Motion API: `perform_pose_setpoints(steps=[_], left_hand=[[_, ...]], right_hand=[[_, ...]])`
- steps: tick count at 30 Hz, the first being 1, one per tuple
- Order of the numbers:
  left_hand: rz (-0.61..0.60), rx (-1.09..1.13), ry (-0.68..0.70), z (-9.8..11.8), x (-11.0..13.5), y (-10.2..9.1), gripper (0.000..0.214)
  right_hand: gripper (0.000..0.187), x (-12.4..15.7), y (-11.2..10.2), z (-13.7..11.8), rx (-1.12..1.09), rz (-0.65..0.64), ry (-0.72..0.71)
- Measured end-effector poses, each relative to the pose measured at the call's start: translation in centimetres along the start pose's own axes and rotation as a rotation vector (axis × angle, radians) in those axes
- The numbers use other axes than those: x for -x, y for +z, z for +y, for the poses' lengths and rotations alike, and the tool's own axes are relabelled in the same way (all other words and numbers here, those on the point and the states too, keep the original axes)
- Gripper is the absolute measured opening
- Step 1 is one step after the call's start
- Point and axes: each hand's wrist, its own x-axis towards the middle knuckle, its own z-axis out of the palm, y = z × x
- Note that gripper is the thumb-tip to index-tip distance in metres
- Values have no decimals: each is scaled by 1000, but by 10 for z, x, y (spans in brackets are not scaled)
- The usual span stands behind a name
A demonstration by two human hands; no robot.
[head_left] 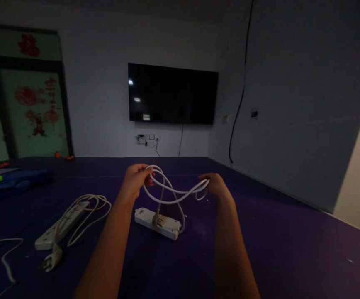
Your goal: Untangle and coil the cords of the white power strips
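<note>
Loops of a white power cord (pixel 175 196) stretch between my two hands above the purple surface. My left hand (pixel 137 177) pinches the looped cord at one end, thumb and fingers closed on it. At the other end my right hand (pixel 215 183) grips the cord, its fingers partly hidden. Below the loops lies a white power strip (pixel 145 218), to which the cord runs. A plug (pixel 158 219) at the cord's end rests on or in the strip; I cannot tell which.
Left of my arms lies a second white power strip (pixel 63 226) with its loosely coiled cord and plug (pixel 52 258). Another white cable (pixel 7 261) trails at the lower left. Blue cloth (pixel 18 180) lies farther back. A television (pixel 172 94) hangs on the far wall.
</note>
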Motion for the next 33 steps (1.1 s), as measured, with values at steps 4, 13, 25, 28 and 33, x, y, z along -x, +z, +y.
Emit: perform_pose_setpoints(steps=[4,13,25,28,33], left_hand=[[-13,43,-2,-2,0,2,12],[-21,59,12,0,2,4,8],[-87,-46,43,8,13,14,2],[-96,-51,39,9,15,16,0],[-108,-41,35,7,14,14,5]], right_hand=[[27,5,-2,7,109,-317,44],[49,10,-30,-3,277,-510,-122],[30,21,12,-61,-116,-543,-443],[31,23,28,-75,-143,-638,-506],[30,21,34,-80,-97,-588,-503]])
